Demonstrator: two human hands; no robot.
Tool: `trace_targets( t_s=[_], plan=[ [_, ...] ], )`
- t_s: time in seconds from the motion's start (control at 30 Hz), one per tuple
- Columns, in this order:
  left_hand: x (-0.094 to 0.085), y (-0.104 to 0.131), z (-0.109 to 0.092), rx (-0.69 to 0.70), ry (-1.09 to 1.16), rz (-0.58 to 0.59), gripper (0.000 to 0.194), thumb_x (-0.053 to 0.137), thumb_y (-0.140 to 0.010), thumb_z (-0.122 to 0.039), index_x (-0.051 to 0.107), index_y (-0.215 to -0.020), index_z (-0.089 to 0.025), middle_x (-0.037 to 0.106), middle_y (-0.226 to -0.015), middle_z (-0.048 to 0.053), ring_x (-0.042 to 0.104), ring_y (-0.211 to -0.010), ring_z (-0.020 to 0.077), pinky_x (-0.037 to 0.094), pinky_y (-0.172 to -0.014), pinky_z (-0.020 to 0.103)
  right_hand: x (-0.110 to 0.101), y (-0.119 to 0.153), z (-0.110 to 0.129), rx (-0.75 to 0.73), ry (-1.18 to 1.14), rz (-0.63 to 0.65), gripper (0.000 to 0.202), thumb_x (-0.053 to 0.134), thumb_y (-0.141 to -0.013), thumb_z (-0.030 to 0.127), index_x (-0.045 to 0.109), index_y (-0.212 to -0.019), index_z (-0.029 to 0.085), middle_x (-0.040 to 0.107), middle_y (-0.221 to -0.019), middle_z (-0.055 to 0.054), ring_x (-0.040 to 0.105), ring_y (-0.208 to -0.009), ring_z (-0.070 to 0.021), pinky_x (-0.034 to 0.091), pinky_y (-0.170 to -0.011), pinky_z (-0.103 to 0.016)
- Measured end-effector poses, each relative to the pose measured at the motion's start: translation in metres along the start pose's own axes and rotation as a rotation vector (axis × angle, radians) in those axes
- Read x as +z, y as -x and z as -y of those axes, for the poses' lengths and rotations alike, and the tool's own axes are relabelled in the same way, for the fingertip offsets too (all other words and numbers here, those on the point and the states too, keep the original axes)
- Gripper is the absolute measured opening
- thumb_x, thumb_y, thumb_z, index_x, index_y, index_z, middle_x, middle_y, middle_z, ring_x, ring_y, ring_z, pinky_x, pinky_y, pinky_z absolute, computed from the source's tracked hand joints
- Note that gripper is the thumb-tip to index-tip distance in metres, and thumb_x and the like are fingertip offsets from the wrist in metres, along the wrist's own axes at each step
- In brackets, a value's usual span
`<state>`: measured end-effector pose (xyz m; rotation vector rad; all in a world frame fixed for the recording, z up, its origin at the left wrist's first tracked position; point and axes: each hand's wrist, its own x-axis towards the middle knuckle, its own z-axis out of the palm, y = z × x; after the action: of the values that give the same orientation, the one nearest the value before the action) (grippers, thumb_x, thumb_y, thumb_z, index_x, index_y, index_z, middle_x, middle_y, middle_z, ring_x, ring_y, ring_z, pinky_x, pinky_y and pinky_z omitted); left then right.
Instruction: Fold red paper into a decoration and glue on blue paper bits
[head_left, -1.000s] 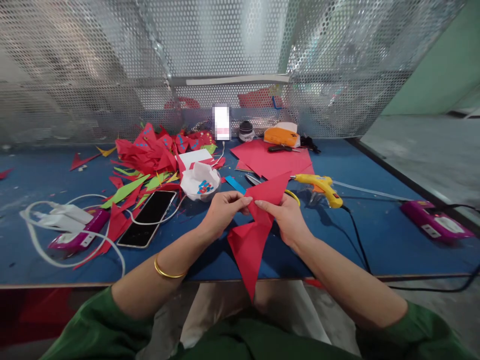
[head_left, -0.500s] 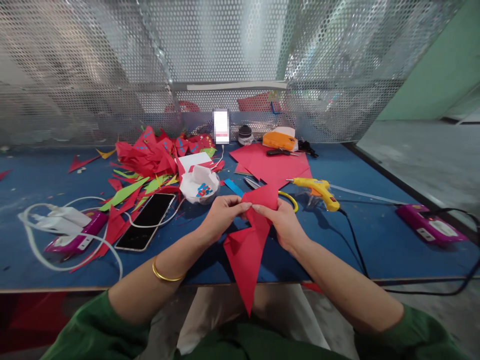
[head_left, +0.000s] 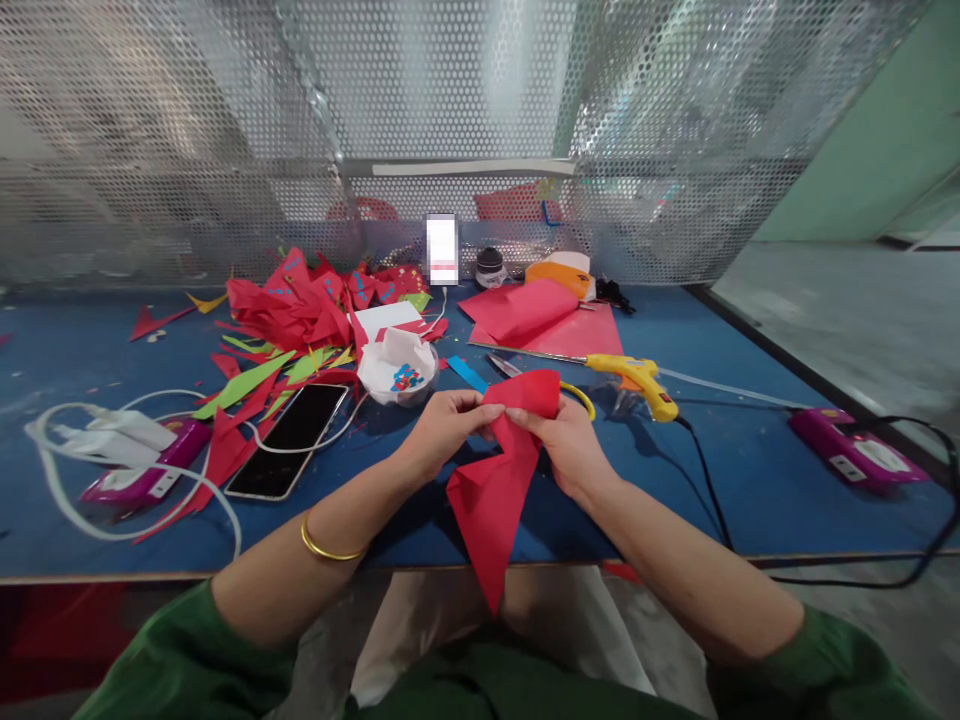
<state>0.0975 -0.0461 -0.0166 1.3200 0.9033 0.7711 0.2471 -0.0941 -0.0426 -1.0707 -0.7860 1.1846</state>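
Both hands pinch a folded piece of red paper (head_left: 491, 510) in front of me, just above the table's near edge. Its lower part tapers to a point that hangs toward my lap. My left hand (head_left: 448, 430) grips the paper's left side with thumb and fingertips. On the other side, my right hand (head_left: 574, 445) has its thumb on the front, with the other fingers partly hidden behind the sheet. The thumbs nearly meet at a narrow, creased part. Right behind the paper lie scissors (head_left: 581, 398) with yellow handles, partly covered.
A yellow glue gun (head_left: 634, 380) lies right, its cord trailing over the edge. Behind are red sheets (head_left: 517, 315). Left are a bowl (head_left: 397, 370) with blue and red bits, a phone (head_left: 289, 440), white cables (head_left: 45, 470), purple power strips and heaped red paper (head_left: 292, 310).
The upper red sheet at the back has curled up and over, baring the sheet beneath. The paper in my hands bends slightly more at its top; my hands hold nearly the same place.
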Motion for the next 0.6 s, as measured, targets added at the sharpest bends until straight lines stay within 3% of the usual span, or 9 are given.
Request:
trace_targets(
  t_s=[0.33, 0.6],
  plan=[
    [-0.0005, -0.0015, 0.0049, 0.011, 0.022, 0.060, 0.029, 0.080, -0.066, -0.041, 0.074, -0.070, -0.013, 0.068, -0.063, 0.002, 0.056, -0.059, 0.0109, 0.047, -0.063, 0.024, -0.0003, -0.0002, -0.0008, 0.039, -0.060, 0.022, 0.033, 0.087, -0.060, 0.040, 0.075, -0.083, 0.020, 0.077, -0.079, -0.002, 0.069, -0.068, -0.0193, 0.056, -0.071, -0.035],
    [-0.0023, -0.0008, 0.0045, 0.016, -0.036, 0.005, 0.020, 0.074, -0.070, -0.034, 0.073, -0.067, -0.014, 0.066, -0.061, 0.002, 0.055, -0.057, 0.0113, 0.045, -0.063, 0.025, -0.0009, -0.0009, 0.0006, -0.002, -0.068, -0.044, 0.032, 0.087, -0.059, 0.038, 0.075, -0.084, 0.021, 0.079, -0.089, -0.002, 0.070, -0.080, -0.0213, 0.056, -0.082, -0.038]
  ],
)
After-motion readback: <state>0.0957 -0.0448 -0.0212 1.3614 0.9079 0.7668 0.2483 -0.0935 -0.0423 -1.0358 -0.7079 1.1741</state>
